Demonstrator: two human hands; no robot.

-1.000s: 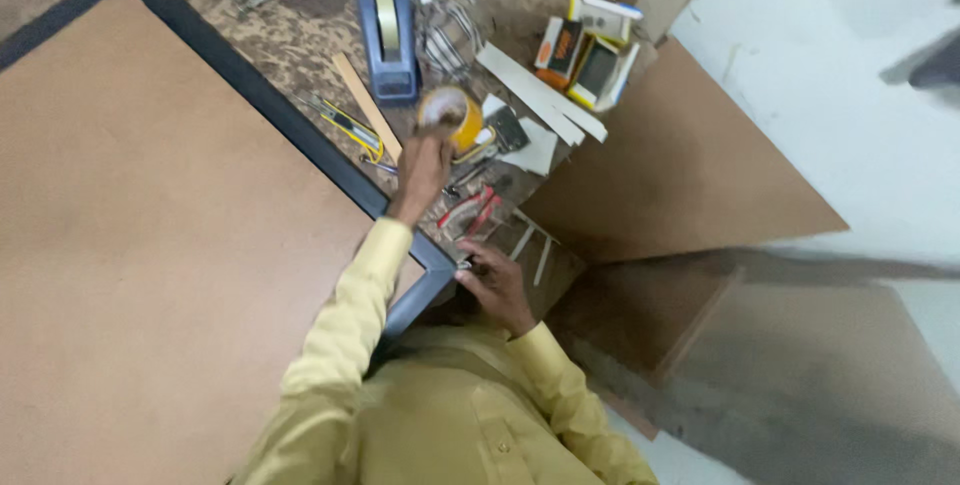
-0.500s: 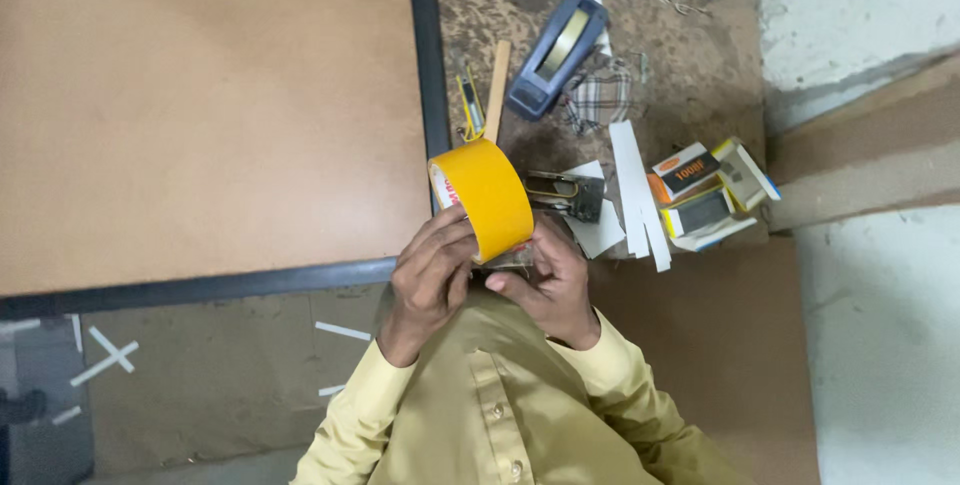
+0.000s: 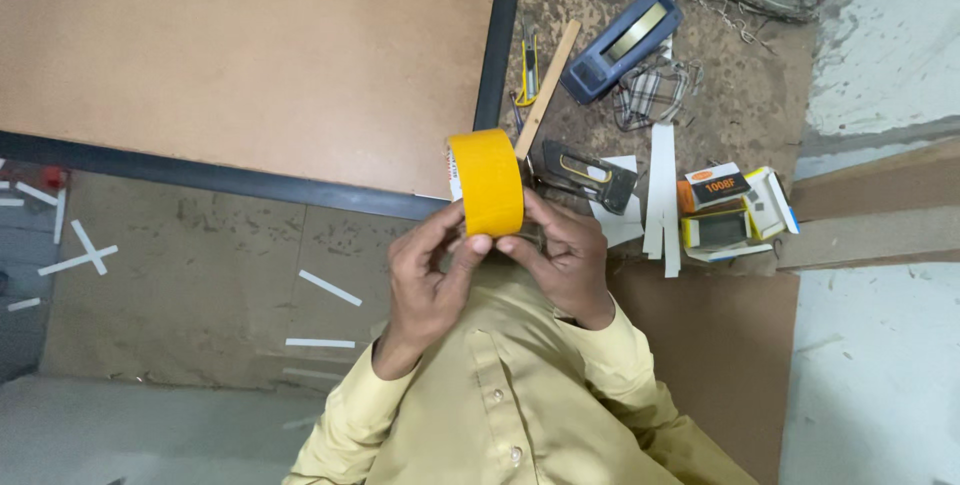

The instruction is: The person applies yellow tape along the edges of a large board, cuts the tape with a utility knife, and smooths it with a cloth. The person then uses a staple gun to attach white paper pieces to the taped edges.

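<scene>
On the speckled floor past the brown board [image 3: 250, 55] with its dark frame [image 3: 497, 35], we note small cardboard boxes [image 3: 735, 213], orange, yellow and white; one stands open, its contents too small for us to tell. We record a roll of yellow tape [image 3: 487, 182] held up on edge in front of the chest, over the corner of the frame. The left hand [image 3: 430, 275] grips it from below with thumb and fingers closed on the lower rim; the right hand [image 3: 560, 255] grips the same rim from the other side, fingertips meeting the left's. Behind the roll lies a grey staple gun [image 3: 585, 173], partly hidden by it. Farther off we see a blue tape dispenser [image 3: 622, 43], a checked cloth [image 3: 655, 93], a wooden stick [image 3: 548, 85], a yellow-handled cutter [image 3: 528, 60], and white strips [image 3: 662, 195] beside the boxes.
</scene>
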